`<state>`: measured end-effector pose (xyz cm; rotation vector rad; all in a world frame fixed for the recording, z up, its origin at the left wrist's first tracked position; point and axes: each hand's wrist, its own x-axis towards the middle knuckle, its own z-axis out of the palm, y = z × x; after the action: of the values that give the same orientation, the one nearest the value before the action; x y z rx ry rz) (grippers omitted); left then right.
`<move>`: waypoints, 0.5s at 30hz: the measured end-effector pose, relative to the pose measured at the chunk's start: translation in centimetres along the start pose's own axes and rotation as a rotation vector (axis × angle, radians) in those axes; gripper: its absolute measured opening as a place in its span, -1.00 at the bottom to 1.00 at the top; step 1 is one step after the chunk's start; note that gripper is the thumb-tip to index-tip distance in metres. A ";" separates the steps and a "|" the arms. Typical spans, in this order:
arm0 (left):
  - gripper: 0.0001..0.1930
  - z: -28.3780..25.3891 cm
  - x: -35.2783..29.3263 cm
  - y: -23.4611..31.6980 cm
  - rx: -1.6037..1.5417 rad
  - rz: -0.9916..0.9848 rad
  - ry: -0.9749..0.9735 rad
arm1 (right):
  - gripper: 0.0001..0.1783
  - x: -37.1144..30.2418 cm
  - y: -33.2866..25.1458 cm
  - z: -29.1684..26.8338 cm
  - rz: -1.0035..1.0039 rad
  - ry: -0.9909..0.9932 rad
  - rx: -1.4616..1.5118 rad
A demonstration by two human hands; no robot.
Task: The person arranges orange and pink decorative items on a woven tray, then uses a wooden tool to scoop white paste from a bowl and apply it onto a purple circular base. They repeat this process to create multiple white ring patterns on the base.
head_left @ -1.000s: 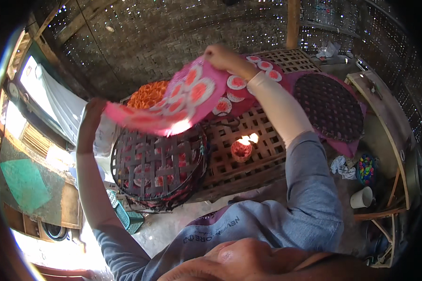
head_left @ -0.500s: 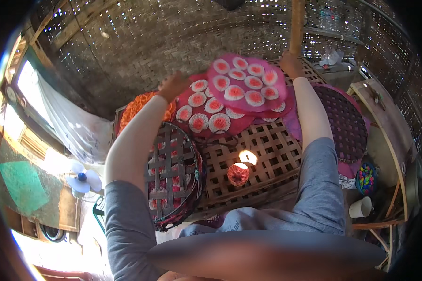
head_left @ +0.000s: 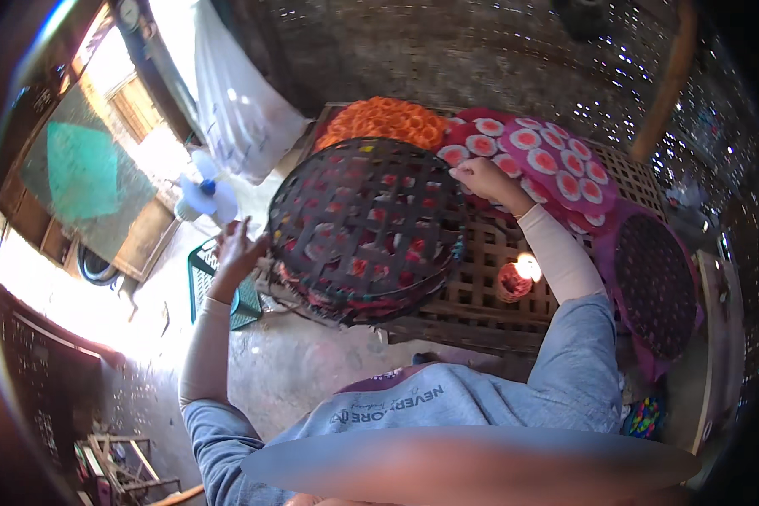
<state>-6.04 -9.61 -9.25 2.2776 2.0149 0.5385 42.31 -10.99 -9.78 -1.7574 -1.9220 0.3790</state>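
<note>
In front of me a stack of round, dark, open-weave trays (head_left: pixel 358 223) sits at the left end of the slatted table, with red and white round pieces showing through the lattice. My right hand (head_left: pixel 485 180) has its fingers closed at the right rim of the top tray. Beside the left rim, my left hand (head_left: pixel 240 249) has its fingers apart; whether its thumb touches the rim I cannot tell. Behind the stack lies a heap of orange ruffled pieces (head_left: pixel 381 122). Pink sheets bearing red-centred white rounds (head_left: pixel 557 160) lie to its right.
A lit red holder (head_left: pixel 513 282) with a bright glow stands on the lattice tabletop (head_left: pixel 481 316). Another dark round tray (head_left: pixel 656 282) rests on pink cloth at right. A blue-bladed fan (head_left: pixel 207 187) and green crate (head_left: pixel 249 304) are at left. A wooden post (head_left: pixel 666 84) rises behind.
The view has swung left. My hands have come away from the pink sheets at the back to the two sides of the tray stack, my right hand now at its rim.
</note>
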 end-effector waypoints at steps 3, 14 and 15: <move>-0.41 1.2 -2.1 -1.5 -0.214 0.039 -0.079 | -0.61 1.0 0.0 2.0 -0.005 0.064 0.037; -0.60 1.5 -1.2 2.4 -1.310 -0.037 -0.254 | -0.60 1.4 0.1 4.7 0.216 0.265 0.161; -0.60 0.8 -1.2 3.2 -1.379 -0.067 -0.247 | -0.62 1.3 -0.7 4.4 0.237 0.317 0.356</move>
<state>-2.91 -11.10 -9.37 1.2825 0.9573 1.0860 39.27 -9.22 -12.87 -1.6891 -1.3401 0.4623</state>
